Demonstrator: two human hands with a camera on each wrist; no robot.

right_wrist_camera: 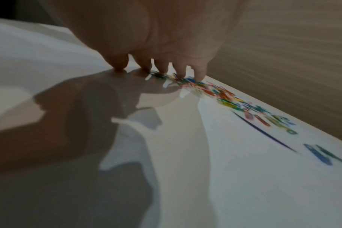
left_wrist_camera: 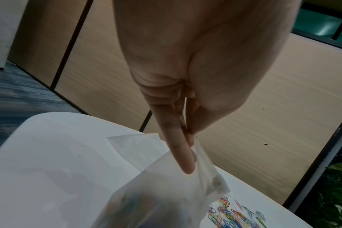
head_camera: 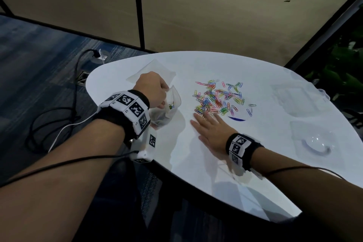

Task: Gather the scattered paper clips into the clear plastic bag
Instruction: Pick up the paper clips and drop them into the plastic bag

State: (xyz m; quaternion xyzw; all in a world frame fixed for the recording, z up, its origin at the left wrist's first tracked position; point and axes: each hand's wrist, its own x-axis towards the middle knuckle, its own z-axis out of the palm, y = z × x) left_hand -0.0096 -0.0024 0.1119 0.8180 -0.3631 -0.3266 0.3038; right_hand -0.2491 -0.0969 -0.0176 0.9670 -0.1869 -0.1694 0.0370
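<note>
left hand (head_camera: 152, 89) pinching the clear plastic bag (head_camera: 167, 108) near the table's (head_camera: 225, 163) left edge, right hand (head_camera: 211, 129) flat, fingers spread, fingertips on the paper clips (head_camera: 218, 98) mid-table

Your desk (head_camera: 245, 153) is plain glossy white with a dark edge. The paper clips (head_camera: 218, 98) on it are a mix of pink, red, blue, green, yellow and white, and a thin dark blue arc (head_camera: 236, 119) lies at 5 o'clock from the heap. At 9 o'clock from the clips, the clear plastic bag (head_camera: 169, 108) is see-through and milky, with blurred colours showing inside it. Both your wrists wear black bands (head_camera: 244, 150) set with white tiles printed in black square codes. The floor (head_camera: 39, 55) is carpet streaked blue and grey; the wall panels (head_camera: 225, 6) behind are tan with black frames, and green leaves (head_camera: 345, 68) show at 3 o'clock.
</note>
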